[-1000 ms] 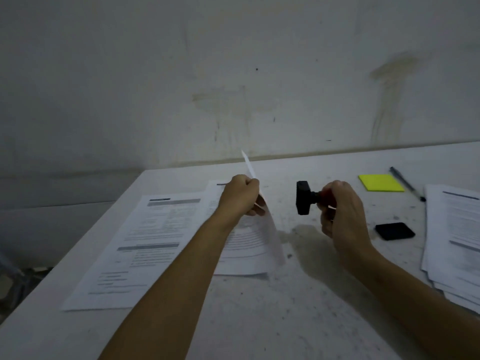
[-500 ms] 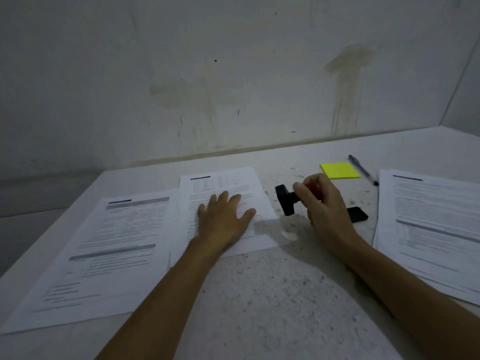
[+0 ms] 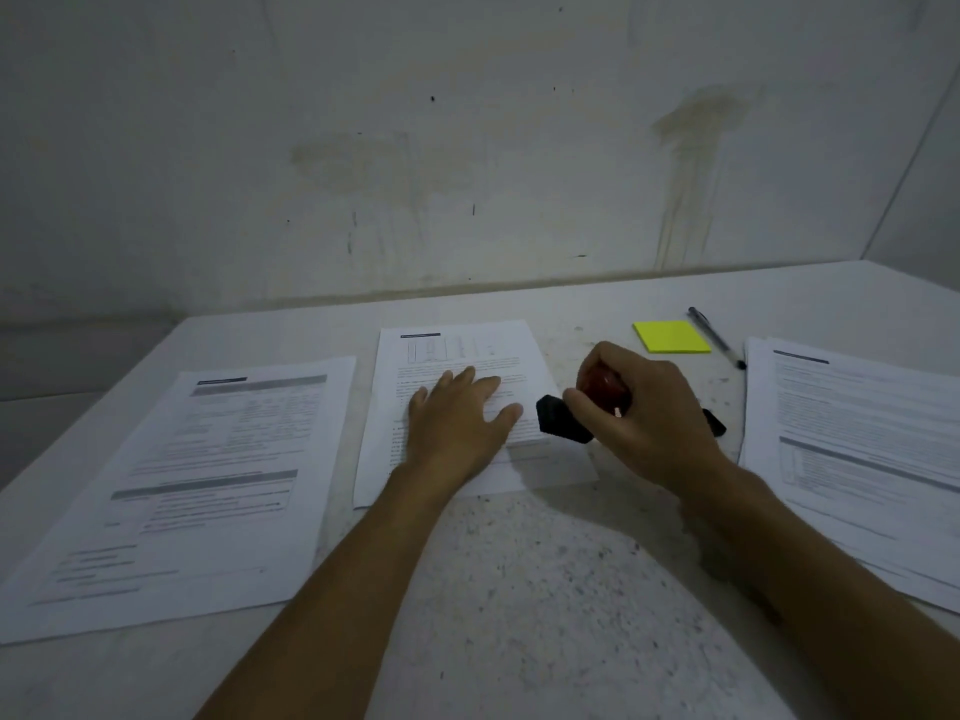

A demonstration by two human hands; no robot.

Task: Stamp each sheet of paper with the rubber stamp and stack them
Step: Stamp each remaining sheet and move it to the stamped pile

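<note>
Lowered since a moment ago — rubber stamp point(image 3: 563, 420) gripped in right hand point(image 3: 644, 413), just over middle sheet point(image 3: 457, 356) pinned flat by open left hand point(image 3: 460, 418). Stamped stack point(image 3: 208, 470) left, unstamped pile point(image 3: 857, 433) right — several remaining.

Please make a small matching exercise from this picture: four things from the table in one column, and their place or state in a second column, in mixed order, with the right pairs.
Things:
1. rubber stamp
2. middle sheet
3. sticky notes
4. pen

States:
a. lies right of the yellow pad
b. gripped by the right hand
c. yellow, near the wall
d. pressed flat under the left hand

Pairs: 1-b, 2-d, 3-c, 4-a
</note>
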